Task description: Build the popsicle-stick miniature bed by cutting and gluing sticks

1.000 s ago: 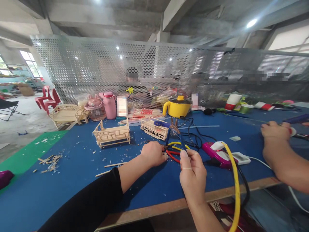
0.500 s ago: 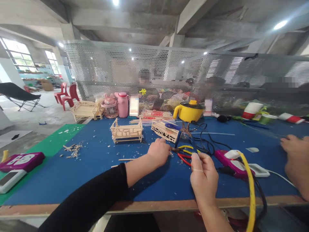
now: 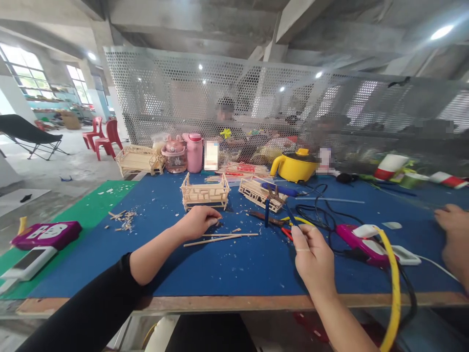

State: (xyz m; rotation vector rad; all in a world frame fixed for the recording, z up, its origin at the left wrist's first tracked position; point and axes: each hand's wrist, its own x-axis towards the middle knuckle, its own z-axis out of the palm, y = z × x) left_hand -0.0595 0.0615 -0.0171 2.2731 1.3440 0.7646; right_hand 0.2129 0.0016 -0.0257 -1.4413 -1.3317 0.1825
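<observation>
Right hand (image 3: 313, 254): closed, thumb pressed to the fingers around one handle of the blue-handled pliers (image 3: 268, 204). The handles are spread; the head points toward the far edge of the tabletop (image 3: 227, 276). Left hand (image 3: 198, 222): partly closed, fingers curled, thumb and forefinger tips close together; whether it grips anything small cannot be told. Thin wooden sticks (image 3: 220, 239) lie just beside it, on the front-edge side. A stick-built frame (image 3: 205, 194) stands beyond it. Wood scraps (image 3: 124, 221) lie toward the tabletop's left edge.
</observation>
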